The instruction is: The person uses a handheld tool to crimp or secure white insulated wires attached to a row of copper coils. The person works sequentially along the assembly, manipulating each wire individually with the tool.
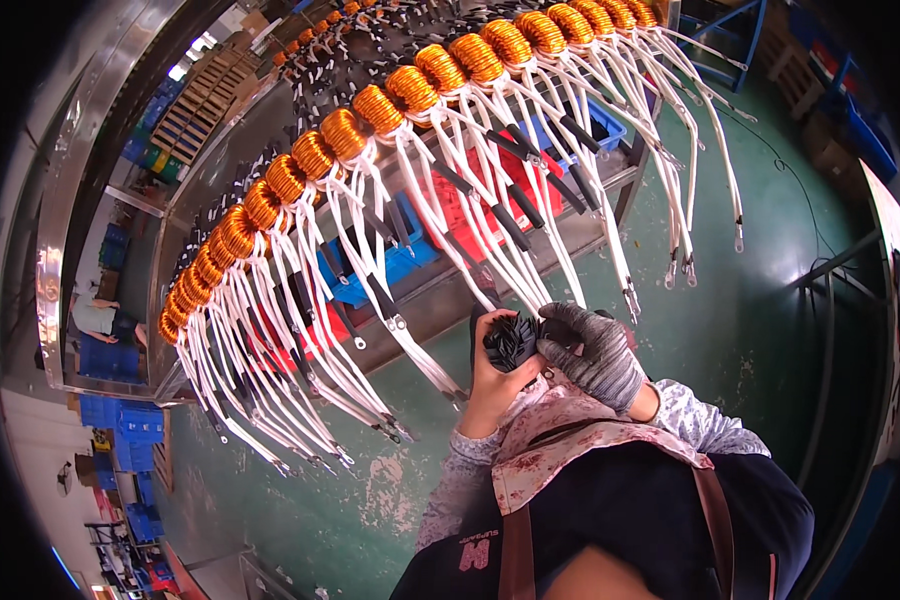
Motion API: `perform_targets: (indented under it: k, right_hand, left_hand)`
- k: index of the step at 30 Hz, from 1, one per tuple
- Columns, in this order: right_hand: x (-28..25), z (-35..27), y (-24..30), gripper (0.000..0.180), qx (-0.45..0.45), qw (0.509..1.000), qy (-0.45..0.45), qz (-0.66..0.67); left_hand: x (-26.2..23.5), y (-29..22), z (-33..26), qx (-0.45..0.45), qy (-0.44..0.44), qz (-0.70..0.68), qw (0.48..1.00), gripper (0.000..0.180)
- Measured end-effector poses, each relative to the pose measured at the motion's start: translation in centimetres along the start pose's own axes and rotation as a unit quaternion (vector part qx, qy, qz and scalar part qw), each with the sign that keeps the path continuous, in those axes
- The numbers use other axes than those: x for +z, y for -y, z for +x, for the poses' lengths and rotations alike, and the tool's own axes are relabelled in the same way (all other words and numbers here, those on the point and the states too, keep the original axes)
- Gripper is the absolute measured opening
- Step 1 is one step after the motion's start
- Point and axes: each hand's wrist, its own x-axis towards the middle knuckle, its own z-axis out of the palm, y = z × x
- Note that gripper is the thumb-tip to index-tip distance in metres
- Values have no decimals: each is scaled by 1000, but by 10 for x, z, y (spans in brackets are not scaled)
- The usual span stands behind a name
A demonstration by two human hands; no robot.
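My bare left hand (492, 378) is wrapped round a bundle of short black sleeves (511, 340), held upright in front of my apron. My right hand (598, 355), in a grey knitted glove, is at the bundle's right edge with its fingers bent together. What the gloved fingertips pinch is hidden. White sleeved leads (505, 270) come down right to both hands from a row of copper-wound coils (410, 90). Several leads carry black sleeves (510, 226) partway along, and many end in metal ring terminals (739, 240).
Behind the leads stand a red bin (470, 205) and blue bins (385, 262) on a metal bench shelf (450, 285). More coils lie at the back. Wooden pallets (205, 105) and stacked blue crates (135, 430) are on the left, where another person (95, 315) is visible. A cable (805, 190) crosses the green floor.
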Motion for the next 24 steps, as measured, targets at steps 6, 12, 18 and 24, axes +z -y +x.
perform_targets:
  k: [6, 12, 18, 24]
  right_hand:
    - [3, 0, -8, 37, 33, 997, 8, 68]
    - [10, 0, -8, 38, 7, 997, -50, 63]
    - [9, 1, -7, 34, -32, 997, -27, 65]
    - [2, 7, -22, 26, 68, 928, 44, 362]
  left_hand:
    - [-6, 4, 2, 48, 4, 76, 996, 59]
    - [1, -6, 0, -15, -16, 7, 1000, 56]
    - [-5, -1, -1, -49, -25, -86, 995, 59]
    - [-1, -11, -4, -99, -12, -174, 980, 58]
